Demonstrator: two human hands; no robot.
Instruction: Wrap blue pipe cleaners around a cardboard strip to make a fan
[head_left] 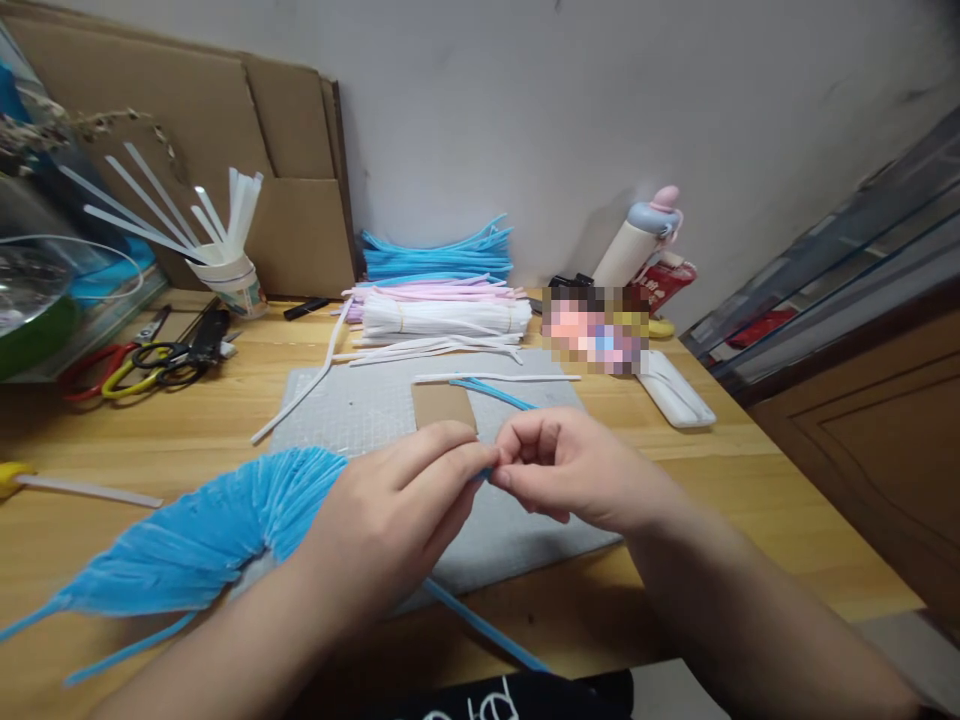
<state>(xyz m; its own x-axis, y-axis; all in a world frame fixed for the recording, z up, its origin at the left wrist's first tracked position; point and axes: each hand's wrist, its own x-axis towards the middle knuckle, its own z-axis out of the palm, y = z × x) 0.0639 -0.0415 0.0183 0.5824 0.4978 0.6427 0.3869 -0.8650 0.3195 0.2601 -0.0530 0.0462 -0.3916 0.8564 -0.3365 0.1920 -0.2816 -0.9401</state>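
Observation:
A thick, curved piece wound from blue pipe cleaners (195, 540) lies at the left, tapering to a thin tail, and its right end runs under my left hand (405, 490). That hand is closed, its fingertips on a blue pipe cleaner (485, 474) that shows only as a bit of blue. My right hand (570, 465) pinches at the same spot, thumb and forefinger together, touching the left fingertips. A loose blue strand (487, 625) sticks out below my left hand toward the table's front edge. Most of what lies within both hands is hidden.
A grey cutting mat (352, 400) carries a cardboard piece (444, 407) and loose pipe cleaners. Behind are bundles of blue (435, 255) and white pipe cleaners (442, 318). Scissors (135, 370) and a cup of white sticks (232, 280) stand left; a bottle (630, 245) and white case (677, 390) right.

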